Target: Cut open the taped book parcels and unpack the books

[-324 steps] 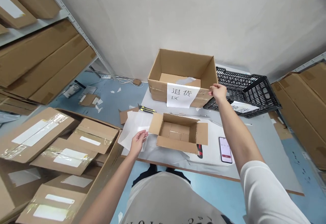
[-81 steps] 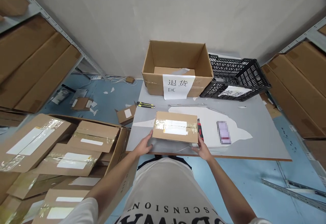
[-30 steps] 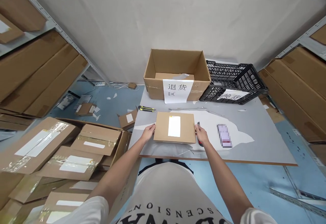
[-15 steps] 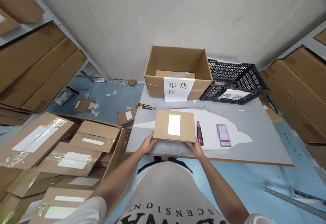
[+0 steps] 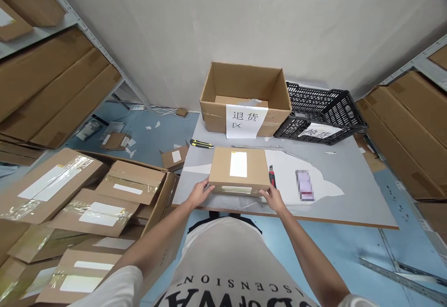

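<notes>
Box [image 5: 256, 169] is being held at its near corners, I'm seeing remotely: L hand [image 5: 199, 194] & R hand [image 5: 274, 198] are angling inward, gripping it, over table [image 5: 356, 190] nr front edge. It's showing smooth rect. brown cardboard, white label [image 5: 238, 164], shiny tape [image 5: 256, 191].

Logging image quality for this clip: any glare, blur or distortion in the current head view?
Head view: glare streaks the clear tape on the big parcel at left; wide-angle stretch skews the long cartons toward the left edge; the phone is pixelated; the box between the hands is reasonably sharp.
</notes>
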Tool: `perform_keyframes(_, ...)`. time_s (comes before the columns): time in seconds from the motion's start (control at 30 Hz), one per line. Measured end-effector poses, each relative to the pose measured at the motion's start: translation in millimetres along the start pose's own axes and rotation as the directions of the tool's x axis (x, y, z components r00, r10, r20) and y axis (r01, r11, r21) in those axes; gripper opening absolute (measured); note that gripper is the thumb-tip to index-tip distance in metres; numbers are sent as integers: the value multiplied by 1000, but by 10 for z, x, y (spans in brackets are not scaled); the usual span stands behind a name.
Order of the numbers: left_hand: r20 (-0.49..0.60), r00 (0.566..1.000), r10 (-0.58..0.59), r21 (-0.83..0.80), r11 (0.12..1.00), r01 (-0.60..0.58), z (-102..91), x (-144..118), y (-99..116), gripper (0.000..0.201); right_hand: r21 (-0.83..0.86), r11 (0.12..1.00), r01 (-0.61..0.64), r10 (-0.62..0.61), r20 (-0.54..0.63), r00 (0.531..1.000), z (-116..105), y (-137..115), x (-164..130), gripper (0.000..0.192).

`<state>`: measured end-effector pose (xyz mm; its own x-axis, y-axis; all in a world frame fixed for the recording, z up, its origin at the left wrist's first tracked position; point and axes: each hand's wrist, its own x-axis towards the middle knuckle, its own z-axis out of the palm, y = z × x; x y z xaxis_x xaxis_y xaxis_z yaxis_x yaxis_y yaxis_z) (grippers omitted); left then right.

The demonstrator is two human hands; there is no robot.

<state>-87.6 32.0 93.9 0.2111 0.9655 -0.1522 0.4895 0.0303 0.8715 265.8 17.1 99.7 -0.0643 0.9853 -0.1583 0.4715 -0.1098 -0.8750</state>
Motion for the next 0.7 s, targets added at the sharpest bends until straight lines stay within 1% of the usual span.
perform_keyframes(0.1, -71, 997, 0, 57, 998, 4, -115, 30, 255, 48, -115, 993, -33, 35, 10, 999, -176, -214, 42, 40)
perform_keyframes(0.2, -165, 986, 9, 134, 991, 14, -215, 149, 510, 46, -256, 964, -71, 66, -31, 997, -316, -418, 130, 42)
perform_keyframes(0.27, -183, 983, -4, 172, 984, 36, -257, 243, 630, 45, -345, 934, -96, 81, -57, 995, -372, -511, 203, 47)
perform_keyframes(0.33, -176, 984, -34, 190, 979, 68, -281, 322, 690, 45, -402, 909, -112, 95, -63, 993, -398, -563, 272, 51)
perform_keyframes(0.4, -177, 981, -77, 185, 976, 111, -291, 374, 692, 45, -413, 903, -117, 108, -47, 993, -402, -581, 327, 53)
perform_keyframes(0.5, -194, 971, -137, 89, 984, 157, -289, 416, 617, 44, -418, 901, -119, 125, -11, 992, -384, -571, 383, 53)
perform_keyframes(0.6, -172, 972, -160, -15, 987, 160, -264, 440, 498, 46, -434, 890, -140, 153, -4, 988, -366, -537, 422, 53)
perform_keyframes(0.7, -133, 978, -161, -90, 985, 150, -222, 451, 380, 52, -405, 899, -165, 177, -9, 984, -362, -487, 460, 53)
